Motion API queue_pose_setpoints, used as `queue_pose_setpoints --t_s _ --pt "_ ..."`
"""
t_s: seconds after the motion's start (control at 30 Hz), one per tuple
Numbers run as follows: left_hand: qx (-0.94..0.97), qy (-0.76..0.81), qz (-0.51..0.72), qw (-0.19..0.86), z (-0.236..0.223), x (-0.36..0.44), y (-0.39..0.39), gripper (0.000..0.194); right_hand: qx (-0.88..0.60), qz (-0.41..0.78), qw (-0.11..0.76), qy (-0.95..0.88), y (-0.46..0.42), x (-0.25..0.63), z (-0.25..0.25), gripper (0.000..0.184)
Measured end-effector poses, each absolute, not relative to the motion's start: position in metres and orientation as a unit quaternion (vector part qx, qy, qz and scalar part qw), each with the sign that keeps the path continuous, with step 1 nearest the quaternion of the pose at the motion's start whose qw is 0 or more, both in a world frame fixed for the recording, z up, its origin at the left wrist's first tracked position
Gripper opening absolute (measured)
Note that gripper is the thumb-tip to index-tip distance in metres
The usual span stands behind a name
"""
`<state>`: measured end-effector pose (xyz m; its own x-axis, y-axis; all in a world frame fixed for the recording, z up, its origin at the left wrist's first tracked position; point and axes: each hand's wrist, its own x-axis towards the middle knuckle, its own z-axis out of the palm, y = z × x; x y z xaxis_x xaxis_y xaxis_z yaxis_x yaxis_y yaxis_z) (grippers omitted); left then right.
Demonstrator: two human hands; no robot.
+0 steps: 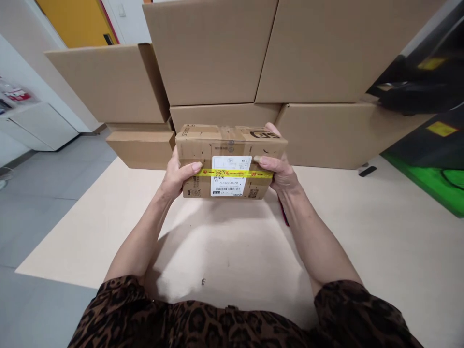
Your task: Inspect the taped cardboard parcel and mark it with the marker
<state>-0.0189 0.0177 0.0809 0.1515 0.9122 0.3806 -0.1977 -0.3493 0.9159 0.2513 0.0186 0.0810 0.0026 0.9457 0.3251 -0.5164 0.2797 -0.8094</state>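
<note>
Pale cream tabletop (232, 251) fills the lower middle of this view from above, with grey floor (47, 212) beyond its left edge. Along its far side, large plain cardboard cartons (210, 53) are stacked in layers and rise out of the top of the view. Further left are a white cabinet (39, 128) against the wall and, in the far corner, a yellow door (76, 24). To the right, dark objects with yellow patches (409, 87) sit above a bright green mat (424, 183).

Two bare forearms reach forward from a leopard-print garment (195, 324) worn by the person. Their left hand (177, 176) and right hand (279, 169) are apart, clamped on the two short ends of a small, worn cardboard parcel (228, 162). Both thumbs lie on its front face, and the right fingertips (272, 128) curl over the top edge. The parcel is held up in front of the person, just short of the stacked cartons, with a soft shadow on the tabletop below. A white shipping label (230, 176) with a barcode and QR code faces the camera, crossed by a band of yellow printed tape (261, 174). A thin dark red strap (284, 212) hangs beside the right wrist.
</note>
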Motion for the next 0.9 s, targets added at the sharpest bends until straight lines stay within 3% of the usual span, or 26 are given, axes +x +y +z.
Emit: queue_pose_setpoints --t_s 0.3,0.5,0.6,0.77,0.9 --pt "0.626 0.282 0.600 0.410 0.088 -0.028 0.017 0.106 -0.243 0.522 0.631 -0.519 0.015 0.259 0.088 0.116" --pt "0.693 0.292 0.597 0.280 0.098 -0.025 0.006 0.124 -0.293 0.620 0.613 -0.393 0.036 0.260 0.078 0.061" --pt "0.750 0.282 0.552 0.231 0.099 -0.028 0.009 0.128 -0.319 0.651 0.580 -0.372 0.045 0.260 0.067 0.051" --pt "0.842 0.232 0.449 0.189 0.093 -0.046 0.027 0.128 -0.300 0.652 0.550 -0.427 0.047 0.253 0.061 0.069" --pt "0.787 0.240 0.488 0.293 0.091 -0.043 0.026 0.109 -0.305 0.540 0.596 -0.511 0.050 0.248 0.061 0.081"
